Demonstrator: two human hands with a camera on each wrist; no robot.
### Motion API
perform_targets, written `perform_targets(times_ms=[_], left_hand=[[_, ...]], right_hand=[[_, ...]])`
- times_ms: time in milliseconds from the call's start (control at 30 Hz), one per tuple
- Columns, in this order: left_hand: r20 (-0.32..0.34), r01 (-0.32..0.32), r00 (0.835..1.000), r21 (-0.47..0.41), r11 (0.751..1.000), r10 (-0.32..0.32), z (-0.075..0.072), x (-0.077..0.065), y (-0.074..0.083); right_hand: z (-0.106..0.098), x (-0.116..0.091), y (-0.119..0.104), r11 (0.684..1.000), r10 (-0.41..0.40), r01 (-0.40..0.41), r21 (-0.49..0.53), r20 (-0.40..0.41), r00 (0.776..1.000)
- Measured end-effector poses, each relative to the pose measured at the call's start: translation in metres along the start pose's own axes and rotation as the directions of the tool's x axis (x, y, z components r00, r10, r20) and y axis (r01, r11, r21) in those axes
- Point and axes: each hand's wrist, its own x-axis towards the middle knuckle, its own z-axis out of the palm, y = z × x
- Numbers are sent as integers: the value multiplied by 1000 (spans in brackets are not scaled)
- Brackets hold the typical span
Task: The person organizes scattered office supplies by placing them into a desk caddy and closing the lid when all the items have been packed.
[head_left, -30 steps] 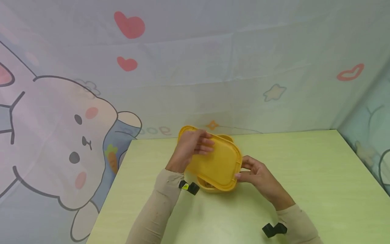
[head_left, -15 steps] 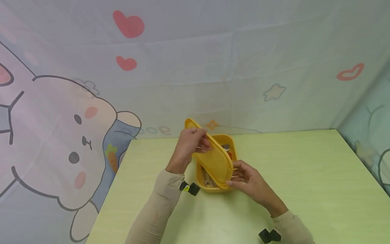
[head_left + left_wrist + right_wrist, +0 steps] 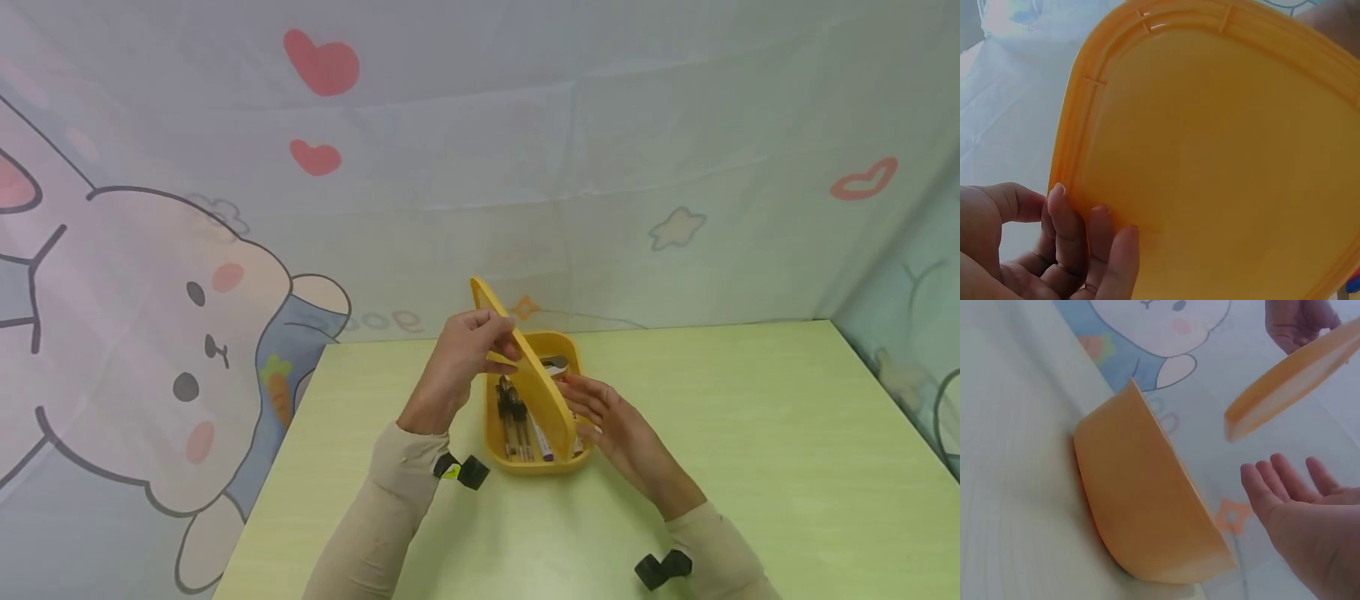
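Observation:
My left hand pinches the rim of a yellow plastic lid, which stands steeply tilted over a yellow box on the table. In the left wrist view the lid's inner face fills most of the picture, thumb and fingers at its edge. Inside the box lie several black-capped pens and a white marker; the lid hides part of the contents. My right hand hovers over the box's right side. In the right wrist view its fingers are loosely extended, apart from the lid.
The box stands toward the back of a pale green table. A printed cloth with hearts and a cartoon animal hangs close behind the table. Each wrist wears a small black device.
The lid has swung from lying nearly flat over the box to steeply upright, exposing the pens. My right hand has let go of its edge; my left hand keeps its grip.

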Motion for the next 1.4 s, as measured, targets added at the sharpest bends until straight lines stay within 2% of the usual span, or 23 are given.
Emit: perform_targets(times_ms=[100,200,267,433,500,567,667,833,967,1267,1400], left_hand=[[22,-18,1000,-30,999,18,2,-2,0],[50,-44,998,-69,997,47,3,-3,-1],[69,-57,996,-97,994,64,4,-5,-3],[110,-55,991,-176,983,75,1,-10,-11],[124,-45,990,-209,977,72,-2,-13,-15],[139,-33,988,-237,971,67,-6,-15,-20],[160,-15,986,-256,967,57,-13,-17,-27],[170,15,985,-232,973,26,-24,-19,-38],[144,48,989,-210,977,-17,-31,-20,-46],[85,90,994,-198,976,-74,-44,-22,-63],[55,120,992,-201,972,-112,-49,-21,-69]], right_hand=[[-3,2,1,994,55,-54,93,-5,998],[-5,5,2,971,106,-106,212,12,994],[-5,8,2,945,118,-125,304,44,992],[-11,13,4,840,103,-154,521,126,987],[-15,13,4,808,91,-159,567,147,985],[-19,13,4,794,88,-163,586,155,984],[-25,12,3,792,103,-172,586,149,983],[-34,11,-1,783,146,-188,593,119,982],[-40,10,-5,772,162,-194,606,107,981],[-51,9,-9,753,111,-186,631,156,981],[-54,8,-12,757,116,-193,624,162,980]])
